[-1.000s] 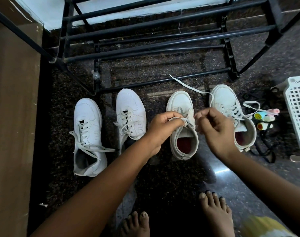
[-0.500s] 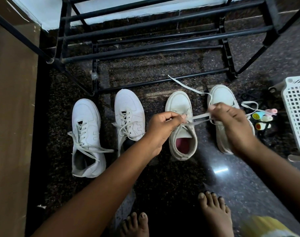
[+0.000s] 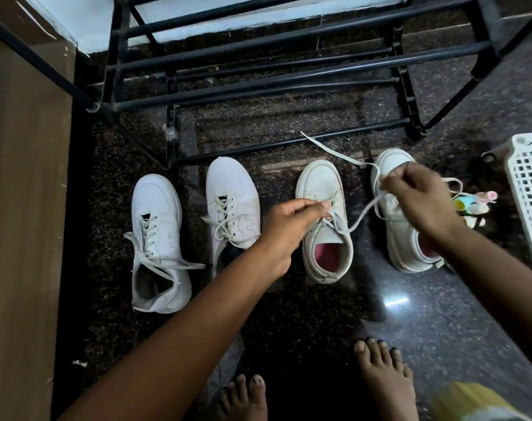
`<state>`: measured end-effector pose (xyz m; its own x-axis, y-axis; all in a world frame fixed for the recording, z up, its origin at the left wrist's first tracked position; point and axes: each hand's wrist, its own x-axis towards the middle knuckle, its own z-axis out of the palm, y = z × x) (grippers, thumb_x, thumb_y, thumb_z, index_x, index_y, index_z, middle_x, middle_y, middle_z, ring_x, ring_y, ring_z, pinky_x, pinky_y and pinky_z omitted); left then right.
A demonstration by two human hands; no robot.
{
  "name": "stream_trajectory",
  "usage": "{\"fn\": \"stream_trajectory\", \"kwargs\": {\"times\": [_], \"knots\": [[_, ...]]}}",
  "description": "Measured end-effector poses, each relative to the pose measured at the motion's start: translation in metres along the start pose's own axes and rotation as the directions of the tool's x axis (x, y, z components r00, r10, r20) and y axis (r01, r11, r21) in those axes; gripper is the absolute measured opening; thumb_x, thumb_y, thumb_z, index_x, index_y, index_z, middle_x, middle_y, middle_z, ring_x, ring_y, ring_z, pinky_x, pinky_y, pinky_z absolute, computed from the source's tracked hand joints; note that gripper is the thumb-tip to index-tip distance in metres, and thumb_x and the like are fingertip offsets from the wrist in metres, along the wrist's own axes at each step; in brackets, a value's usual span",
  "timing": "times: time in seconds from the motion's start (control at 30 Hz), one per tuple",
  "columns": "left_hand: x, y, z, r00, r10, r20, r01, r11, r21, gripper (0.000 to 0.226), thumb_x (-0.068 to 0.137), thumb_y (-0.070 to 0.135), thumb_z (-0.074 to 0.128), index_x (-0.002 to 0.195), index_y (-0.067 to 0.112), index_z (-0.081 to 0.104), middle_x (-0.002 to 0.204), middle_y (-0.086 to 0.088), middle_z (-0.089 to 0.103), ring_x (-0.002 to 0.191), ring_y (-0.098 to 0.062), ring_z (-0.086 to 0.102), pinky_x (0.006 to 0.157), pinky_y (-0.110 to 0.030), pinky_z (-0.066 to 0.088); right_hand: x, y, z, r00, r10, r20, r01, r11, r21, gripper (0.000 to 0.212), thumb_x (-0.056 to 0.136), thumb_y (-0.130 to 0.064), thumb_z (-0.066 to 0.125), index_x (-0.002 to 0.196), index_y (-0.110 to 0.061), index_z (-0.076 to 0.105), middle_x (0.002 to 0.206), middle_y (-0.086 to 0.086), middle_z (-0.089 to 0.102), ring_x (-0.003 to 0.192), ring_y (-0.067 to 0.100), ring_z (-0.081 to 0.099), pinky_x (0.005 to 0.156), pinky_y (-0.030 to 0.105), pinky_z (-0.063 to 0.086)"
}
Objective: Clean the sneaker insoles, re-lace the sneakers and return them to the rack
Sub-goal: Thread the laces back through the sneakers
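The sneaker with the pink inside [image 3: 318, 185] sits on the floor [image 3: 425, 323], third in a row of four, just in front of the rack [image 3: 258, 72]. The left hand [image 3: 289, 221] is over its laces, with thumb and fingers curled to pinch them. The right hand [image 3: 419, 196] is lifted above the sneaker on the far right [image 3: 400, 229]. Its fingers are curled tight and it pinches one long lace [image 3: 362, 215]. That lace goes from the third shoe up to the right hand, and its loose end [image 3: 319, 144] points at the rack.

Two more white sneakers [image 3: 155, 214] stand to the left, side by side, with their laces hanging loose.

The floor is dark, speckled and shiny. The rack is made of black bars. A brown board [image 3: 21, 208] stands on the left.

A white basket [image 3: 529, 192] is cut off at the right edge. Small colourful things [image 3: 471, 205] lie beside it, but they are hard to make out. The right hand is blurry. The right arm hides part of the far right shoe. Two bare feet [image 3: 383, 378] show at the bottom.
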<state>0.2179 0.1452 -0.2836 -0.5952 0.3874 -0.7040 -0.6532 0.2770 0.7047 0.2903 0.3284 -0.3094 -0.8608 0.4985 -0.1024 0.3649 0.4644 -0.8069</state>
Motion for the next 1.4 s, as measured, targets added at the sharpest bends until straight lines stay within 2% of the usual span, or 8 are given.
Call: {"fn": "stream_trajectory", "kwargs": {"times": [0.13,0.27,0.43,0.57,0.7,0.83,1.13,1.4], "knots": [[0.003,0.004,0.005,1.0,-0.003,-0.02,0.004,1.0,0.027,0.022,0.089,0.013,0.062,0.106,-0.002,0.063,0.032,0.016,0.044,0.027,0.005,0.039,0.034,-0.003,0.026,-0.01,-0.01,0.017,0.99,-0.056,0.129,0.04,0.992,0.119,0.033,0.081,-0.041,0.059,0.107,-0.021,0.061,0.099,-0.009,0.066,0.075,0.011,0.062,0.067,0.022,0.049],[0.002,0.011,0.015,1.0,-0.016,-0.014,0.016,1.0,-0.01,0.013,0.091,0.008,0.059,0.1,0.001,0.065,0.031,0.013,0.044,0.026,0.004,0.04,0.033,-0.004,0.028,-0.018,-0.009,0.033,0.967,-0.016,0.255,-0.067,0.948,0.312,0.05,0.071,-0.054,0.072,0.108,-0.021,0.062,0.086,-0.001,0.07,0.075,0.045,0.061,0.067,0.055,0.052],[0.006,0.012,0.018,0.999,-0.048,0.002,0.048,0.996,-0.074,0.003,0.092,0.008,0.058,0.091,0.005,0.06,0.03,0.011,0.044,0.024,0.003,0.039,0.031,-0.005,0.027,-0.015,-0.004,0.042,0.981,-0.023,0.192,-0.024,0.972,0.235,0.021,0.077,-0.013,0.076,0.096,-0.012,0.065,0.075,0.006,0.066,0.065,0.021,0.06,0.065,0.034,0.052],[0.015,0.004,0.015,0.998,-0.042,-0.038,0.041,0.999,-0.03,0.018,0.09,0.016,0.062,0.102,0.003,0.065,0.036,0.011,0.051,0.031,0.003,0.046,0.033,-0.005,0.032,-0.012,0.002,0.036,0.977,-0.053,0.206,0.008,0.976,0.217,0.014,0.079,-0.019,0.071,0.083,-0.032,0.067,0.071,-0.006,0.07,0.065,0.01,0.063,0.069,0.031,0.053],[0.032,-0.009,0.002,0.993,0.053,-0.108,-0.04,0.993,0.111,0.022,0.082,0.026,0.072,0.093,0.007,0.07,0.084,-0.001,0.07,0.072,-0.005,0.06,0.052,-0.002,0.043,-0.005,0.01,0.026,0.976,-0.018,0.217,-0.044,0.959,0.279,0.011,0.083,-0.012,0.068,0.083,-0.023,0.071,0.071,0.006,0.072,0.064,0.012,0.063,0.065,0.022,0.053],[0.041,-0.02,-0.02,0.978,0.151,-0.141,-0.11,0.958,0.266,0.011,0.078,0.021,0.076,0.081,0.011,0.072,0.082,0.0,0.071,0.076,-0.011,0.063,0.077,-0.026,0.051,0.0,0.025,0.017,0.983,-0.017,0.183,-0.017,0.983,0.182,0.016,0.086,-0.012,0.067,0.077,-0.026,0.068,0.06,-0.015,0.066,0.057,-0.002,0.054,0.061,0.017,0.045],[0.045,-0.032,-0.055,0.897,0.44,-0.054,-0.111,0.342,0.933,0.013,0.084,0.04,0.066,0.084,0.03,0.074,0.053,0.014,0.049,0.06,-0.007,0.046,0.05,-0.023,0.026,0.007,0.057,0.014,0.988,0.153,0.03,-0.151,0.987,-0.059,0.019,0.084,-0.017,0.068,0.066,-0.01,0.066,0.054,0.007,0.054,0.052,0.008,0.042,0.05,0.018,0.034],[0.052,-0.041,-0.062,0.92,0.39,-0.042,-0.029,0.176,0.984,0.015,0.088,0.037,0.06,0.086,0.025,0.07,0.083,0.002,0.069,0.081,-0.018,0.062,0.062,-0.026,0.034,0.006,0.069,0.012,0.999,0.039,-0.002,-0.036,0.909,-0.416,0.017,0.079,-0.017,0.071,0.066,-0.006,0.068,0.053,0.011,0.057,0.056,0.029,0.054,0.055,0.029,0.034]]}}
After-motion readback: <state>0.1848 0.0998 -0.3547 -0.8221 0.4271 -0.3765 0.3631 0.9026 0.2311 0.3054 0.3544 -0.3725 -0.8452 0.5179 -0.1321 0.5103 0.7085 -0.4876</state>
